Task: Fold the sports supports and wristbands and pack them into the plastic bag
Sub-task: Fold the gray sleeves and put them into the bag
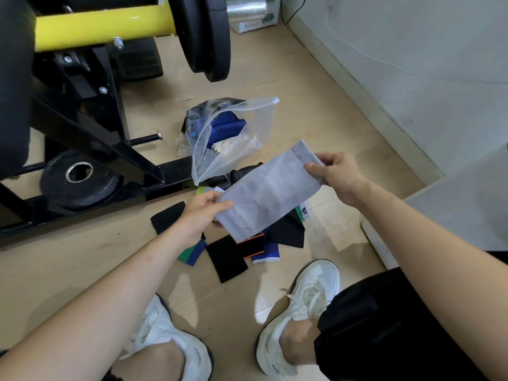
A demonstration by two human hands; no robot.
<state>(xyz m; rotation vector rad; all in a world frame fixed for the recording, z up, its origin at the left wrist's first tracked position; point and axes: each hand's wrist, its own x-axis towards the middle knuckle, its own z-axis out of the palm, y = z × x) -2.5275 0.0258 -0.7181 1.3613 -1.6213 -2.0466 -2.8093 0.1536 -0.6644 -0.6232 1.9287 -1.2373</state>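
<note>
A long grey support sleeve (270,192) is stretched flat in the air between both hands. My left hand (202,214) pinches its near lower end, my right hand (336,174) grips its far cuffed end. Beyond it on the floor lies a clear plastic zip bag (248,125) with its mouth open, holding a blue support (226,129) and other pieces. Beneath the sleeve a pile of supports and wristbands lies on the floor: black bands (226,258), a green and blue wristband (192,253), a blue one (266,254), partly hidden by the sleeve.
A black and yellow weight machine (90,28) with plates (204,37) stands at the left and back. A loose weight plate (79,178) rests by its frame. A white wall (412,50) runs along the right. My white shoes (299,312) are planted on the wooden floor.
</note>
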